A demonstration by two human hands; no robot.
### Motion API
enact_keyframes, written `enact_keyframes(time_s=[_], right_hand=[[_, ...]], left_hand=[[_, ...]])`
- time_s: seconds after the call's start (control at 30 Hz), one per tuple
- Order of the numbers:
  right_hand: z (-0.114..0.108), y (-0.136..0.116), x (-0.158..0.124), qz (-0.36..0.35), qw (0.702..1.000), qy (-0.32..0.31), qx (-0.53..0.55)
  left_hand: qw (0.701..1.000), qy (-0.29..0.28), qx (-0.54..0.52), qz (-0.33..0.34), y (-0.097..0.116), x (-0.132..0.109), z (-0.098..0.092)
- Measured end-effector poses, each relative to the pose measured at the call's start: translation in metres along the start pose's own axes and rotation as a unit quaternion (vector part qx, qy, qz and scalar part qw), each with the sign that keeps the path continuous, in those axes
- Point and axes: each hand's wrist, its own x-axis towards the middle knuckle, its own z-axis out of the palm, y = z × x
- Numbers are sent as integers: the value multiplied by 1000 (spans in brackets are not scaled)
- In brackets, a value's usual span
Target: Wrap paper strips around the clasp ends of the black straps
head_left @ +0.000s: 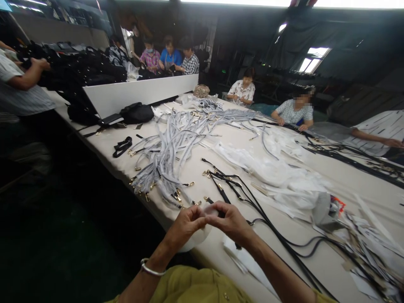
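My left hand (188, 221) and my right hand (227, 219) meet at the near edge of the table, fingers pinched together on a thin whitish translucent sheet (197, 239) that hangs below them. A dark strap end with a gold clasp (207, 199) lies just beyond my fingertips. Past my left hand lies a large heap of straps in translucent wrapping (167, 147) with gold clips. Bare black straps (255, 204) run from the middle of the table toward the lower right, passing beyond my right hand.
White wrapping sheets (277, 181) spread across the table (189, 168). A small bin (323, 210) and paper scraps (369, 240) are at the right. A black pouch (137, 112) sits by a white board (142, 92). Several people work around the tables.
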Motion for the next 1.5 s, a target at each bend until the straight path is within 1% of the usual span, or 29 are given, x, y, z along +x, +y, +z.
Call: enact_keyframes(time_s=[0.1, 0.17, 0.3, 0.37, 0.43, 0.53, 0.67, 0.77, 0.87, 0.97, 1.07, 1.17, 1.37, 1.5], right_hand=[[3, 1, 4, 6, 1000, 21, 18], [7, 5, 5, 15, 998, 49, 22], [16, 14, 8, 13, 995, 96, 22], [18, 17, 10, 16, 993, 113, 13], [16, 18, 12, 17, 993, 118, -19], [3, 13, 10, -15, 994, 102, -46], [-18, -7, -1, -57, 995, 80, -22], [-26, -24, -13, -48, 997, 49, 39], [-25, -38, -21, -20, 992, 17, 123], [-22, -44, -25, 5, 982, -12, 189], [-18, -42, -25, 9, 975, -12, 223], [-16, -40, -24, -5, 975, -2, 222], [-13, -38, -17, -1, 982, -12, 191], [-13, -36, -12, 3, 983, -16, 183]], left_hand=[[1000, -2, 20, 2, -2, 4, -6], [1000, 9, -5, -4, -3, 7, -7], [997, 1, -70, -17, -8, 11, -4], [998, 25, -62, -17, -10, 14, -1], [998, 48, -42, -17, -11, 16, -2], [999, 35, -28, -21, -11, 19, -11], [999, 3, -33, -7, -13, 20, -31], [999, -26, -42, -6, -18, 18, -43], [998, -54, -32, -15, -20, 17, -49], [997, -72, -25, -15, -18, 17, -51], [995, -89, -46, -22, -17, 18, -52], [991, -101, -84, -29, -19, 22, -51], [981, -86, -166, -47, -21, 29, -47], [974, -91, -198, -59, -17, 32, -46]])
